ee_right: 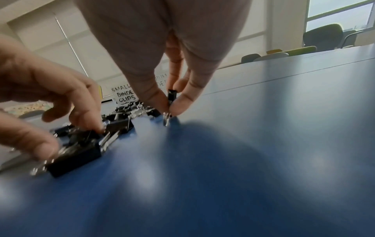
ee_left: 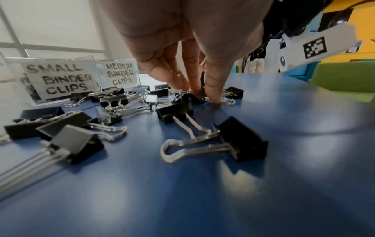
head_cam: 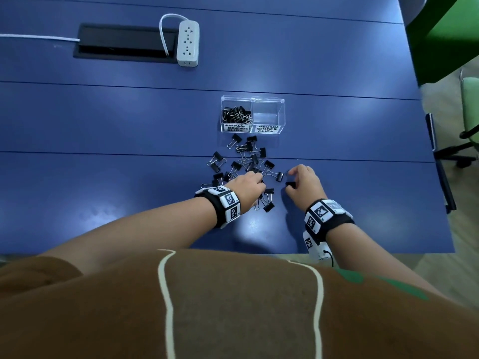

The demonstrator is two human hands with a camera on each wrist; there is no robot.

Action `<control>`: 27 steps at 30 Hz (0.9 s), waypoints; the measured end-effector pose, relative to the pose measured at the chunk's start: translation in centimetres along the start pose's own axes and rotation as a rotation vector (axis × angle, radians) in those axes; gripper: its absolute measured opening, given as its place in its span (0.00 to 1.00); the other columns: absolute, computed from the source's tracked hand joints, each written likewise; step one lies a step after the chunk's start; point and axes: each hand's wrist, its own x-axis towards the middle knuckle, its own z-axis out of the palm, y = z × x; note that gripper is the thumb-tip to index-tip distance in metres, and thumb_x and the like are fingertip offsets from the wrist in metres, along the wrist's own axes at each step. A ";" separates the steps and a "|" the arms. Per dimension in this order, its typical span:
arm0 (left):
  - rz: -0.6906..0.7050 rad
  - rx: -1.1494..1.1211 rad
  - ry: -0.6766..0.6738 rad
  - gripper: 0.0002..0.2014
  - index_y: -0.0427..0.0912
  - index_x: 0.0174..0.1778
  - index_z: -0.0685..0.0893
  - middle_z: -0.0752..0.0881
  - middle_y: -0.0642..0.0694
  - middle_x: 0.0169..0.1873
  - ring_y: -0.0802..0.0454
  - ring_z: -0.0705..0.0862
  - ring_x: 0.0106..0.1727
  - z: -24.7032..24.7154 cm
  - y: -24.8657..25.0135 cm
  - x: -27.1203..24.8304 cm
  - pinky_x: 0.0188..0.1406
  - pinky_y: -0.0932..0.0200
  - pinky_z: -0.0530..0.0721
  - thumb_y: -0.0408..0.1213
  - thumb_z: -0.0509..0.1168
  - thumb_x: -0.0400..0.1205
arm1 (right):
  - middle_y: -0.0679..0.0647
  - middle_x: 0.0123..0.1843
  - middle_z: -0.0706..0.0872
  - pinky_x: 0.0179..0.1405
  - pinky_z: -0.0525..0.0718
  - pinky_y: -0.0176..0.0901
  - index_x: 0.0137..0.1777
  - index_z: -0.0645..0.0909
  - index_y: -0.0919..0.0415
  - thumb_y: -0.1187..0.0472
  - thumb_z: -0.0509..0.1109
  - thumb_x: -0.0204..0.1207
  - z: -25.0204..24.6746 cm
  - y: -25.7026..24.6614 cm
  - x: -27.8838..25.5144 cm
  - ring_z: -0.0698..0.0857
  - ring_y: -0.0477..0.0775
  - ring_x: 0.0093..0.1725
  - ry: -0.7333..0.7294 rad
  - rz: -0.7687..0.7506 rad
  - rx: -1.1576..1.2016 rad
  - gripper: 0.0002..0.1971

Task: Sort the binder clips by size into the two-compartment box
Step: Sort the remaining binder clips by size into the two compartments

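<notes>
Black folded-steel binder clip (ee_right: 172,96) pinched in right hand (head_cam: 305,183); left hand (head_cam: 248,187) fingertips pinch another clip (ee_left: 198,96).

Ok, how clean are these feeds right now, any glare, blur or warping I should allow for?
Head view: sharp, with soft ceiling-light glare patches on the blue table; its edges bow from the wide lens. Left wrist view: box labels readable, nearest binder clips smeared, the left hand looming large. Right wrist view: blurriest, the clip pinched by the right hand soft, a dark shadow beneath.
</notes>
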 end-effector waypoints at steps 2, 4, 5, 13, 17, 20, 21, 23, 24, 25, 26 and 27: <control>0.011 0.014 -0.003 0.15 0.36 0.59 0.77 0.75 0.39 0.56 0.40 0.75 0.58 0.1 -0.1 0.0 0.52 0.45 0.80 0.35 0.68 0.78 | 0.54 0.49 0.73 0.51 0.78 0.45 0.61 0.75 0.59 0.69 0.67 0.70 -0.5 -0.3 0.4 0.75 0.53 0.42 -0.001 -0.035 0.028 0.18; 0.017 0.025 -0.009 0.15 0.37 0.59 0.77 0.75 0.39 0.56 0.40 0.75 0.57 0.1 -0.2 0.1 0.51 0.45 0.80 0.36 0.69 0.78 | 0.53 0.50 0.72 0.54 0.80 0.45 0.64 0.76 0.57 0.69 0.67 0.70 -0.5 -0.7 0.9 0.75 0.52 0.43 -0.034 -0.069 0.034 0.21; 0.019 0.027 -0.009 0.17 0.37 0.59 0.77 0.75 0.39 0.56 0.40 0.75 0.58 0.0 -0.3 0.1 0.52 0.45 0.79 0.38 0.69 0.78 | 0.52 0.52 0.71 0.56 0.80 0.45 0.66 0.75 0.56 0.68 0.67 0.71 -0.4 -1.0 1.1 0.76 0.52 0.44 -0.066 -0.079 0.022 0.22; 0.047 0.082 0.011 0.21 0.37 0.63 0.72 0.75 0.39 0.60 0.41 0.74 0.60 -0.2 -1.1 0.0 0.58 0.48 0.75 0.45 0.67 0.80 | 0.57 0.58 0.73 0.57 0.79 0.47 0.53 0.79 0.63 0.64 0.71 0.73 0.9 -1.2 2.0 0.78 0.56 0.48 -0.079 -0.051 -0.052 0.10; 0.032 -0.068 0.000 0.14 0.35 0.58 0.74 0.77 0.38 0.58 0.40 0.75 0.59 -0.5 -1.4 0.1 0.59 0.47 0.76 0.36 0.66 0.80 | 0.53 0.51 0.73 0.52 0.77 0.42 0.48 0.79 0.61 0.65 0.74 0.68 0.3 -1.5 2.9 0.75 0.53 0.45 -0.075 -0.022 -0.029 0.10; -0.032 -0.243 -0.004 0.09 0.36 0.50 0.76 0.80 0.38 0.53 0.39 0.78 0.56 -0.9 -1.5 0.2 0.53 0.47 0.77 0.33 0.67 0.78 | 0.54 0.47 0.76 0.44 0.79 0.41 0.45 0.79 0.57 0.64 0.77 0.64 -0.8 -2.4 4.5 0.78 0.54 0.42 -0.119 -0.010 -0.028 0.12; -0.070 -0.296 0.004 0.09 0.37 0.51 0.76 0.81 0.39 0.52 0.40 0.79 0.55 -1.1 -1.6 0.2 0.52 0.48 0.78 0.33 0.67 0.78 | 0.54 0.44 0.78 0.40 0.81 0.42 0.43 0.79 0.57 0.64 0.78 0.63 -1.3 -2.8 5.1 0.80 0.55 0.40 -0.137 -0.009 -0.014 0.12; -0.142 -0.384 0.048 0.10 0.39 0.54 0.77 0.83 0.41 0.54 0.41 0.81 0.55 -1.4 -1.8 0.2 0.55 0.48 0.80 0.34 0.67 0.78 | 0.54 0.37 0.79 0.35 0.85 0.45 0.42 0.80 0.57 0.66 0.78 0.63 -2.7 -4.0 6.3 0.80 0.54 0.33 -0.140 -0.010 0.094 0.11; -0.169 -0.417 0.074 0.11 0.40 0.56 0.78 0.83 0.42 0.55 0.42 0.81 0.55 -1.5 -1.9 0.2 0.56 0.48 0.81 0.35 0.66 0.79 | 0.53 0.34 0.78 0.34 0.84 0.45 0.42 0.80 0.58 0.67 0.78 0.63 -3.5 -4.7 7.1 0.79 0.53 0.30 -0.114 -0.024 0.157 0.11; -0.191 -0.440 0.100 0.11 0.41 0.56 0.79 0.83 0.43 0.56 0.43 0.82 0.55 -1.8 -2.1 0.2 0.57 0.49 0.81 0.36 0.66 0.79 | 0.51 0.32 0.77 0.33 0.83 0.43 0.43 0.81 0.59 0.67 0.78 0.64 -4.4 -5.6 8.0 0.78 0.51 0.30 -0.070 -0.045 0.192 0.11; -0.206 -0.456 0.126 0.10 0.41 0.57 0.79 0.82 0.43 0.56 0.43 0.82 0.54 -2.0 -2.3 0.3 0.56 0.51 0.80 0.36 0.65 0.80 | 0.48 0.32 0.76 0.33 0.80 0.38 0.44 0.82 0.60 0.67 0.78 0.64 -5.2 -6.5 9.0 0.77 0.51 0.32 -0.009 -0.078 0.194 0.10; -0.219 -0.471 0.147 0.10 0.41 0.57 0.80 0.82 0.42 0.56 0.44 0.81 0.52 -2.3 -2.5 0.4 0.55 0.52 0.80 0.36 0.64 0.80 | 0.47 0.34 0.75 0.36 0.78 0.37 0.46 0.83 0.61 0.66 0.77 0.64 -5.8 -7.4 10.0 0.77 0.50 0.35 0.059 -0.110 0.165 0.11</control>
